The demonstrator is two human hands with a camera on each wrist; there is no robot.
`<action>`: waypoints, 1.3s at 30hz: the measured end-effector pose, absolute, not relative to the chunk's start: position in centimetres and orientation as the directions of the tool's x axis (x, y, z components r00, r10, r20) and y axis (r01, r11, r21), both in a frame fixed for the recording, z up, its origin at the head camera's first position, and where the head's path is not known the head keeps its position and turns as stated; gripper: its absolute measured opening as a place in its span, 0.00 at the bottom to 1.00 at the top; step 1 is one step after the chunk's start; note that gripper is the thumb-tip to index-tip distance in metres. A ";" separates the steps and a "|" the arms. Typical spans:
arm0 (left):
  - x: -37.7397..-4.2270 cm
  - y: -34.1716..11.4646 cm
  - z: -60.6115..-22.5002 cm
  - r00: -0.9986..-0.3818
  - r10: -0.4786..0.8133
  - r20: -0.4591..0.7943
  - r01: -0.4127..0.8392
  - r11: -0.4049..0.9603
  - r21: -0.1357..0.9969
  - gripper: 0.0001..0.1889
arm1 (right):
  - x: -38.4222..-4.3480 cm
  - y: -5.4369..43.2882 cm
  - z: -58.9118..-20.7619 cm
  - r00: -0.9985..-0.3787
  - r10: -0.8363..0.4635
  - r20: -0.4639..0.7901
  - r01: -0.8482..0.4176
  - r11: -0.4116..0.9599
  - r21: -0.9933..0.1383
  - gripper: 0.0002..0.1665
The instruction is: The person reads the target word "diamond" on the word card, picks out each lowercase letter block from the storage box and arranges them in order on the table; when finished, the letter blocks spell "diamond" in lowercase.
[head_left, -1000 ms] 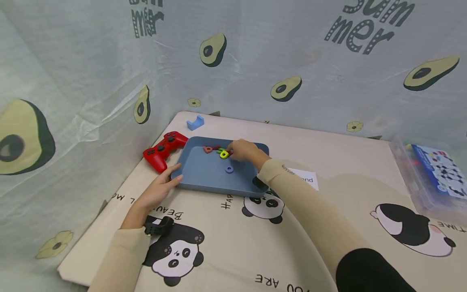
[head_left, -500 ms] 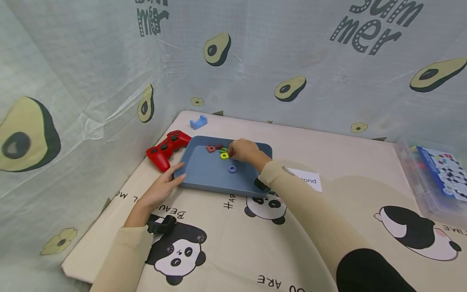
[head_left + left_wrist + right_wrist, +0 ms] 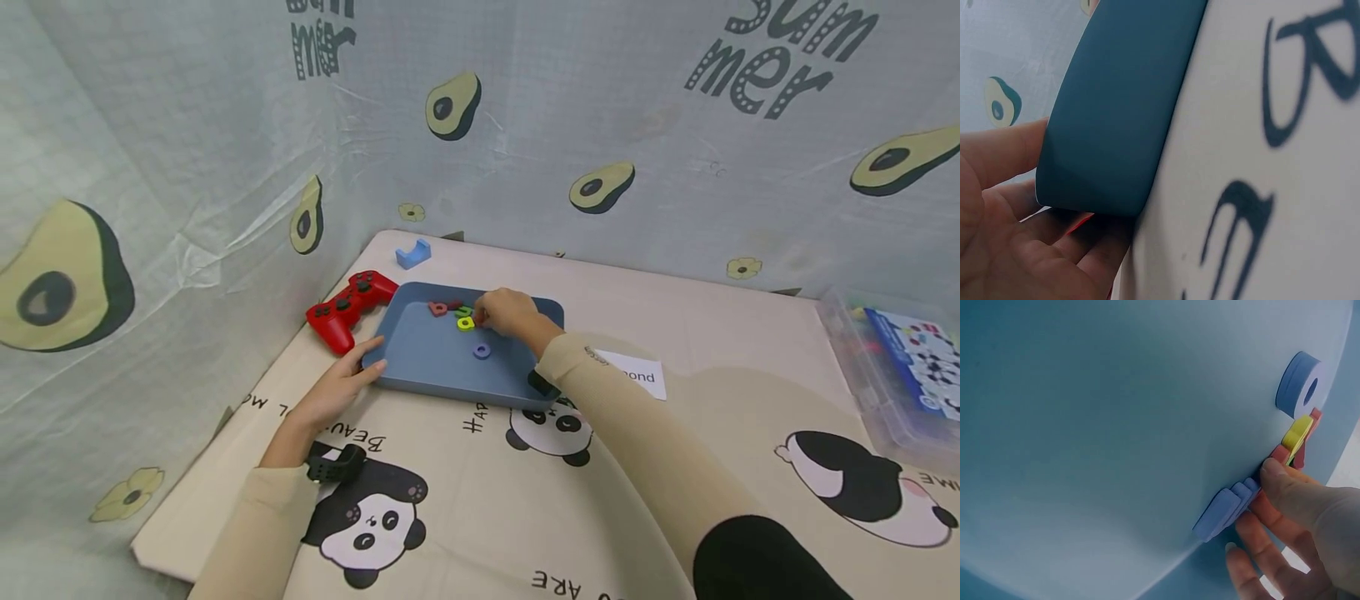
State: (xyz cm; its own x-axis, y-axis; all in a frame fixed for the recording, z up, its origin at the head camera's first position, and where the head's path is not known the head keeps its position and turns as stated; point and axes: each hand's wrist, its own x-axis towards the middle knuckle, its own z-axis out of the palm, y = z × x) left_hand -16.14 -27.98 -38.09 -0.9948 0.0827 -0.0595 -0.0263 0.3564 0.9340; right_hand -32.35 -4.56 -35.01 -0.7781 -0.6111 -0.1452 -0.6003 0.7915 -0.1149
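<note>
A blue-grey tray [image 3: 427, 358] lies on the table in the head view. My left hand [image 3: 341, 387] holds its left front corner; in the left wrist view the thumb and fingers lie around the tray wall [image 3: 1110, 112]. Inside the tray, toward the back right, my right hand [image 3: 510, 312] pinches a small red letter piece [image 3: 1280, 454], mostly hidden by the fingers. Left of it lie a yellow piece [image 3: 466, 323], a green piece [image 3: 462, 312] and a red letter [image 3: 437, 309]. A purple-blue ring-shaped piece [image 3: 482, 351] lies nearer the front. Purple-blue pieces [image 3: 1222, 512] sit beside the right fingers.
A red game controller [image 3: 348, 308] lies against the tray's left side, with a light blue stand [image 3: 413, 253] behind. Right of the tray, the forearm partly covers a white printed card [image 3: 641, 377]. A clear plastic box [image 3: 892, 408] stands at the far right.
The head view has shifted slightly. The yellow piece sits a little farther left relative to the ring, and the green piece shows more of its shape. Both hands stay at the tray.
</note>
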 end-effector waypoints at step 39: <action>-16.4 -27.6 -38.0 -0.991 0.099 -0.086 -0.039 0.401 0.915 0.31 | -25.5 11.6 -32.1 -0.468 -0.821 0.327 -0.884 0.441 -0.158 0.09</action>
State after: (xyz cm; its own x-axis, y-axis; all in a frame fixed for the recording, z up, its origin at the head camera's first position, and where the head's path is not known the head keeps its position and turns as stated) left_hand -16.40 -27.59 -37.98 -0.9914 0.0989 -0.0856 -0.0391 0.4006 0.9154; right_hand -25.52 11.55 -32.12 -0.4681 -0.8208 0.3274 -0.8835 0.4409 -0.1581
